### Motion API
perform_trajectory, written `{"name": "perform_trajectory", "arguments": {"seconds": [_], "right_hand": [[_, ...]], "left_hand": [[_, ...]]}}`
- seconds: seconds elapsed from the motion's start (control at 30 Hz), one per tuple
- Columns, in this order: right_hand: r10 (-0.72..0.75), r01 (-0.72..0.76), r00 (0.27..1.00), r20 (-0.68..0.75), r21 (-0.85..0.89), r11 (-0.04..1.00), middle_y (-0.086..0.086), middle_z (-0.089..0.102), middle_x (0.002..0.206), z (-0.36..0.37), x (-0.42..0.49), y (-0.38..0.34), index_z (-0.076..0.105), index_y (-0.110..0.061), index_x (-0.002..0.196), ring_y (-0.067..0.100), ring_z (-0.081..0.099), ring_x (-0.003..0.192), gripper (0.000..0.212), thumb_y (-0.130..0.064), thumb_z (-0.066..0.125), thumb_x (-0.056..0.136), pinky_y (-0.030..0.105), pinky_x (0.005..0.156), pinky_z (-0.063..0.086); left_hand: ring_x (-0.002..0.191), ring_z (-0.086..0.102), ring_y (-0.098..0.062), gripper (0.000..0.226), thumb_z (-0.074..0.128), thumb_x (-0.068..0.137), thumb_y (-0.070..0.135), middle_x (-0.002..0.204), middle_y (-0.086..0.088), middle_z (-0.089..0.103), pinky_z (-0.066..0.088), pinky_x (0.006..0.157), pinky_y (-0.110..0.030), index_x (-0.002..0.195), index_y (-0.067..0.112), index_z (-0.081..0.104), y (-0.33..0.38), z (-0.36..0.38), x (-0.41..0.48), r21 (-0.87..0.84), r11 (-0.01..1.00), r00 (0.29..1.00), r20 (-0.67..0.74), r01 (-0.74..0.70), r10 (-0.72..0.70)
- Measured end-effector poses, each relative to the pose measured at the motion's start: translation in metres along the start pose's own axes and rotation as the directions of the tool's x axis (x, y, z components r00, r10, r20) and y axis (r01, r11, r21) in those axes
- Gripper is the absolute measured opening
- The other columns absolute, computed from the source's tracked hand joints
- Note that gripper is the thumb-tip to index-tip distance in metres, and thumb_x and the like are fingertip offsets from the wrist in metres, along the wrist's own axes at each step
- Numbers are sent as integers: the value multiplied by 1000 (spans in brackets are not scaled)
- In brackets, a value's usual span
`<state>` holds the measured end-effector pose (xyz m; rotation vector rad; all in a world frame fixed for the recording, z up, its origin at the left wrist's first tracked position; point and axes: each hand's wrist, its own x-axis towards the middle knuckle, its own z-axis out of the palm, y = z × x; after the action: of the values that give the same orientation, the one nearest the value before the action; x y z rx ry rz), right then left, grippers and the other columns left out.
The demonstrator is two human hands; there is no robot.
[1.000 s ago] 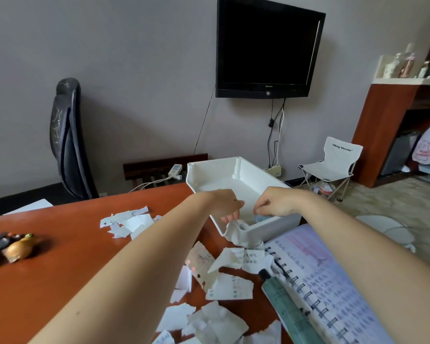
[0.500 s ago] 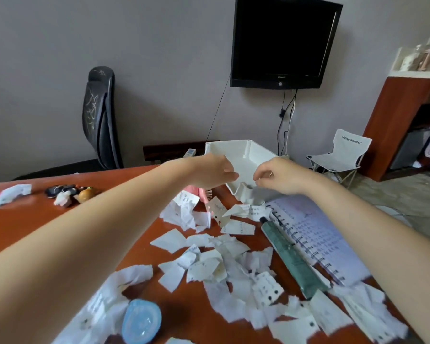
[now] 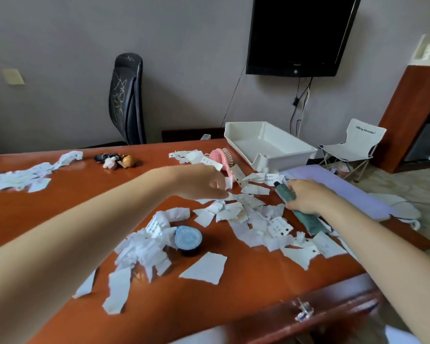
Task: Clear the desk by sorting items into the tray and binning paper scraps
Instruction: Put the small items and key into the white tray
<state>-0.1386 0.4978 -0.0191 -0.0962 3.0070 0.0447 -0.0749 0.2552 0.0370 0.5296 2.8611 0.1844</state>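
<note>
Many torn paper scraps [image 3: 236, 214] litter the desk [image 3: 60, 219] centre. Right hand [image 3: 305, 197] closes around the green tube [image 3: 305, 217] near the right edge, presumably to move it into the empty white tray [image 3: 283, 155] at the far right corner. Left hand [image 3: 204, 182] hovers, fingers loosely curled, blurred; contents indeterminate.

Paper scraps [image 3: 236, 214] litter the desk [image 3: 246, 276]; the tray [image 3: 271, 142] sits behind them.
</note>
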Motion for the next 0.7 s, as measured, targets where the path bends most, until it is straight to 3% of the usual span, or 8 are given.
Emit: {"name": "perform_trajectory", "arguments": {"seconds": [0.07,0.3,0.47,0.7], "right_hand": [[30,-30,1000,1,26,999,4,50,96,4,-2,1,47,-12,116,23,53,88,38,-36,58,88,32,71,44],[98,-96,994,-45,39,995,8,57,117,13,-8,-3,43,-14,128,26,56,103,44,-36,52,92,29,72,44],[77,-77,994,-83,12,997,9,60,109,16,-7,-7,46,-12,101,25,52,86,21,-31,52,93,28,66,40],[19,-14,995,-102,54,998,5,50,86,13,-6,-7,43,-14,84,24,50,83,21,-30,51,94,29,57,35]], "left_hand": [[110,58,-16,38,49,93,39,126,1,61,48,96,-27,125,20,56,-7,10,-6,-45,999,1000,14,-10,10],[108,57,-15,57,71,77,45,121,6,60,48,90,-26,127,28,50,-23,24,-40,-62,998,986,168,-10,21],[114,52,-14,62,73,76,41,128,5,54,47,93,-25,131,29,47,-27,38,-48,-1,1000,984,180,-5,5],[118,50,-14,56,71,79,39,132,5,53,46,84,-16,130,30,49,-35,47,-42,-27,1000,997,74,-14,16]]}}
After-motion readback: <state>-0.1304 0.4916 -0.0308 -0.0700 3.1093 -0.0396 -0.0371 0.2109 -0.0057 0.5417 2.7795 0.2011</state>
